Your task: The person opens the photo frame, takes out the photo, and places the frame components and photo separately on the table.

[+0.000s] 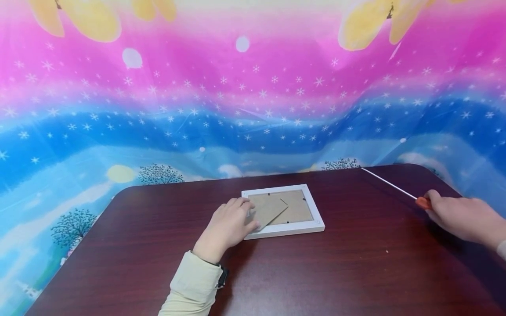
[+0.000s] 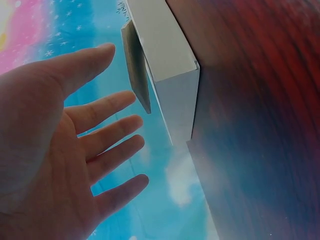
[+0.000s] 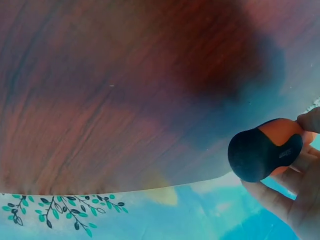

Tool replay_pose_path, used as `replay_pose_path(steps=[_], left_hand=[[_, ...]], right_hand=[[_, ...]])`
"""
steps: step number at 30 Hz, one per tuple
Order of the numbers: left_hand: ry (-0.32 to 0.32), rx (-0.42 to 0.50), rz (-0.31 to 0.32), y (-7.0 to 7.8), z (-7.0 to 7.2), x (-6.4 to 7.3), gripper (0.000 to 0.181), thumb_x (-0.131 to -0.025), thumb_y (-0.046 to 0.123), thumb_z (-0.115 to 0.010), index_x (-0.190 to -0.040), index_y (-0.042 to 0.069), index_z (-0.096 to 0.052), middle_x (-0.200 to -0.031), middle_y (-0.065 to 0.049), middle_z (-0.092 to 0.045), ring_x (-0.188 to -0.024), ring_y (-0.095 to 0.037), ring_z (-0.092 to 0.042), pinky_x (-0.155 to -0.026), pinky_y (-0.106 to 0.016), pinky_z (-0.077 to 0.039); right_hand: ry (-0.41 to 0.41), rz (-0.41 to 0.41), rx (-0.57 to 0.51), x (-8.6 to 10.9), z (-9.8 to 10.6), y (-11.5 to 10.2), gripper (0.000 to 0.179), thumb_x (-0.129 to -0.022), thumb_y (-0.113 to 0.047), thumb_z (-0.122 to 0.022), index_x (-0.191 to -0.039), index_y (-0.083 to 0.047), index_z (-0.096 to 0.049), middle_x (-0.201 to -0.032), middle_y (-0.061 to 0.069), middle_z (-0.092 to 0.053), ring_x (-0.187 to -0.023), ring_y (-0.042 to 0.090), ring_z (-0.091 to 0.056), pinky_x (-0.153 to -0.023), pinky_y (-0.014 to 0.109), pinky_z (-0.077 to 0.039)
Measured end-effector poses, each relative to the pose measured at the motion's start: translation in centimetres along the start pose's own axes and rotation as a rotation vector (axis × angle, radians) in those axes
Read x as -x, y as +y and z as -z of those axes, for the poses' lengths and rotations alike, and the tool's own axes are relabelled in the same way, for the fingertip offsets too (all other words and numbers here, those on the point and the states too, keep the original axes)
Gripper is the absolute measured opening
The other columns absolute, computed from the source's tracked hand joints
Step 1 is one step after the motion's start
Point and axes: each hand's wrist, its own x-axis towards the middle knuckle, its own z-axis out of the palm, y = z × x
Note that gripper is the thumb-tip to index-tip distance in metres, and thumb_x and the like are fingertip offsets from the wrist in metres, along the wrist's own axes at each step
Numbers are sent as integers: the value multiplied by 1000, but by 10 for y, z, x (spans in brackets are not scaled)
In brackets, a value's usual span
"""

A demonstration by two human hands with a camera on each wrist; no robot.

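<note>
A white picture frame (image 1: 317, 219) lies face down on the table, its brown backing board (image 1: 300, 204) showing, with small dark tabs along the edges. The stand flap (image 1: 272, 210) on the back sticks up slightly, as the left wrist view shows of the same flap (image 2: 134, 67). Over the frame's left side is my left hand (image 1: 229, 224), fingers spread and extended close to the flap, holding nothing. My right hand (image 1: 460, 217), off to the right, grips a screwdriver (image 1: 423, 202) by its orange and black handle (image 3: 265, 150). Its long thin shaft points away to the far left.
The dark red-brown wooden table (image 1: 158, 245) has rounded far corners. Behind it hangs a pink and blue cloth (image 1: 221, 101) with snowflakes and trees. A tiny pale speck (image 1: 387, 251) lies on the tabletop in front of the right hand.
</note>
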Motion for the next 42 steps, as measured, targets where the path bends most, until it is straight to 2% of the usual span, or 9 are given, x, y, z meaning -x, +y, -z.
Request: replay_pose_path(steps=[10,16,21,28,35,42], left_hand=[[3,6,5,-1,-1,1,51,-92,40,-70,-130,7,-61,-129,-9,-61,-122,-28,-54,-101,-47,-44],[11,7,-2,-2,-1,1,50,-92,39,-70,-129,7,-62,-128,-9,-61,-121,-28,-55,-100,-46,-44],[9,5,3,-3,-1,1,50,-92,40,-70,-129,8,-62,-128,-9,-62,-121,-28,-55,-101,-47,-44],[-7,3,26,-5,-1,2,50,-93,40,-68,-131,8,-61,-130,-9,-60,-123,-28,-53,-101,-47,-44],[-49,46,78,-9,-4,3,53,-93,41,-67,-131,5,-59,-133,-12,-58,-126,-30,-51,-102,-48,-43],[-77,63,113,-11,-5,3,59,-94,44,-66,-136,4,-56,-137,-12,-56,-128,-30,-50,-102,-50,-42]], right_hand=[[52,17,-44,-2,10,-8,27,-90,-15,-65,-107,0,-49,-64,-5,-46,-51,11,-41,-43,35,-37],[56,10,-68,-3,12,-15,28,-93,-17,-64,-112,-2,-49,-66,-6,-50,-52,12,-44,-41,34,-36],[100,34,-95,-4,15,-23,26,-94,-15,-64,-112,-3,-50,-73,-4,-58,-54,12,-49,-43,35,-39],[61,9,-198,-6,17,-35,31,-97,-12,-62,-118,5,-47,-75,-3,-54,-56,11,-43,-49,31,-35],[82,-7,-290,-9,19,-48,31,-96,-8,-62,-118,6,-46,-78,0,-56,-57,11,-43,-51,28,-34],[61,-43,-399,-11,24,-60,32,-100,-11,-58,-124,7,-47,-78,1,-57,-59,13,-44,-52,29,-33]])
